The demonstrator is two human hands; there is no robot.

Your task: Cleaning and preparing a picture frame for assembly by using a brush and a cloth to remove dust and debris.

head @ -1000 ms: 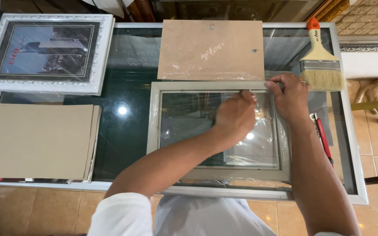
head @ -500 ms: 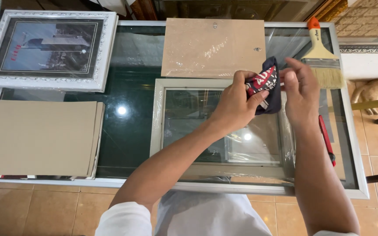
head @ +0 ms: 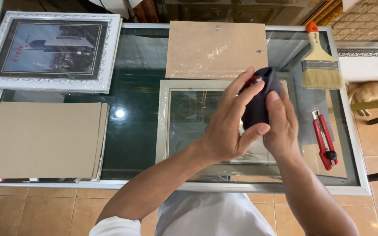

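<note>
- Far left, at the back: a finished framed picture [head: 51, 51] in a white ornate frame, lying face up on the glass-topped desk [head: 132, 131], well apart from the hands.
- In front of it, near the front edge: a stack of plain brown cardboard sheets [head: 40, 140], squared up and flat.
- Centre back: a brown backing board [head: 206, 50] with small metal hangers, laid flat just behind the open frame.
- Centre: a pale grey empty picture frame [head: 165, 126], lying flat and covered in clear plastic film, directly under both hands.
- Left hand [head: 230, 120]: raised over the frame, fingers spread and pressed against the near side of a dark navy cloth [head: 259, 107], thumb tucked beneath; seemingly bunching the fabric into a pad.
- Right hand [head: 281, 126]: pressed close against the left, fingers wrapped round the other side of the same cloth, so the cloth sits gripped between the two hands above the frame's right half. A small patch of red shows at the cloth's upper edge.
- Right of the hands: a red utility knife [head: 324, 140], lying lengthwise near the desk's right edge, within easy reach.
- Far right, at the back: a wide paintbrush [head: 320, 63] with orange handle and pale bristles, bristles pointing toward the front.
</note>
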